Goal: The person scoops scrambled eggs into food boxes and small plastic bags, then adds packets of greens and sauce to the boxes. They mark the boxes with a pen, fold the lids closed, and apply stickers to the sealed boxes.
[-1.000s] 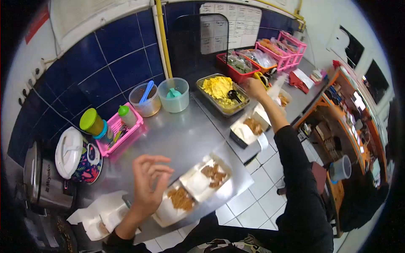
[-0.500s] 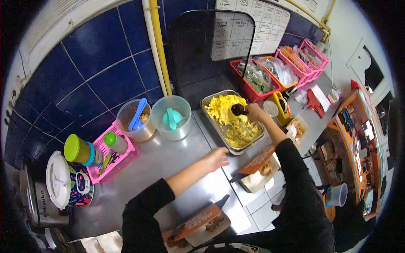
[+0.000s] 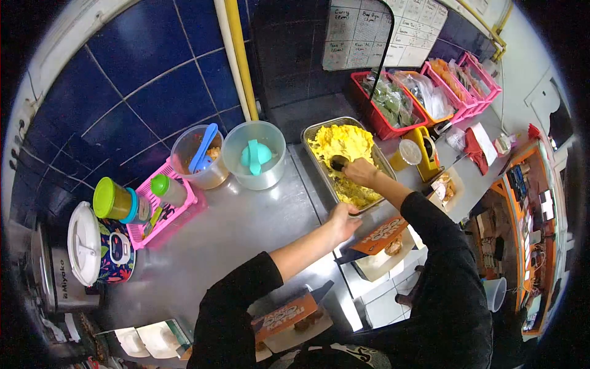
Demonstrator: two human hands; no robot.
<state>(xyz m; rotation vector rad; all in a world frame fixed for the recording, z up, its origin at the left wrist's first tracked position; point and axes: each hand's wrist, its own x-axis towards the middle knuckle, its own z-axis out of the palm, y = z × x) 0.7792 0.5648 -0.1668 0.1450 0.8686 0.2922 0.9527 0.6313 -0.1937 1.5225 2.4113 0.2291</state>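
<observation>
A metal tray (image 3: 312,161) of yellow scrambled-egg-like food (image 3: 344,142) stands on the steel counter. My right hand (image 3: 361,173) is closed on a dark spoon (image 3: 338,162), whose end is down in the food. At the tray's near edge is my left hand (image 3: 344,222), its fingers curled against the rim. Just to the right and nearer lies an open food box (image 3: 376,263) with an orange printed lid (image 3: 382,237) and brown food inside. A second such box (image 3: 295,335) lies close to my body.
Two clear tubs (image 3: 255,154) and a pink basket (image 3: 161,224) stand left of the tray. A rice cooker (image 3: 117,252) is at far left. Red and pink crates (image 3: 384,131), a yellow tape dispenser (image 3: 425,154), a cup (image 3: 405,154) and another food box (image 3: 447,186) are at right.
My left hand has moved right and forward to the tray's near rim. My right hand has lowered the spoon into the food. The whole view has shifted a little.
</observation>
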